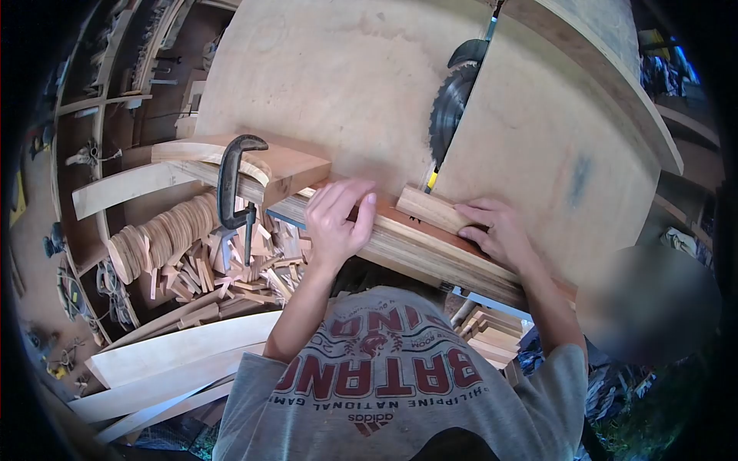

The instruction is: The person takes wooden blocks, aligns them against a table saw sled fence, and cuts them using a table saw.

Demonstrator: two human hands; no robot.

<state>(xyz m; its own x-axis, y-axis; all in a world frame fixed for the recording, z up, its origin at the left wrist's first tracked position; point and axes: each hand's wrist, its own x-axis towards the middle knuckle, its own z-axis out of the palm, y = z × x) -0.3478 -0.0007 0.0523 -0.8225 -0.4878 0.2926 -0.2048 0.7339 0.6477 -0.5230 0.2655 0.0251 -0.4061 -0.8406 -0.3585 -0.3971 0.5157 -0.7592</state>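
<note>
My right hand (496, 230) grips the right end of a short wooden block (430, 210), thumb on its near side and fingers over the top. The block lies at the front edge of the saw table, along a reddish-brown wooden rail (461, 244). My left hand (338, 219) rests at the rail to the left of the block, its fingers loosely bent and its thumb apart, with nothing visible between them. Just beyond the block, a circular saw blade (451, 111) stands up through the table; I cannot tell whether it is turning.
A C-clamp (234, 180) holds a thick board (296, 165) at the table's left front. A pale wooden saw table (330, 84) spreads ahead. Offcuts (207, 269) and stacked round wooden pieces (165, 234) lie below left, near long pale boards (184, 349). A blurred patch covers the far right.
</note>
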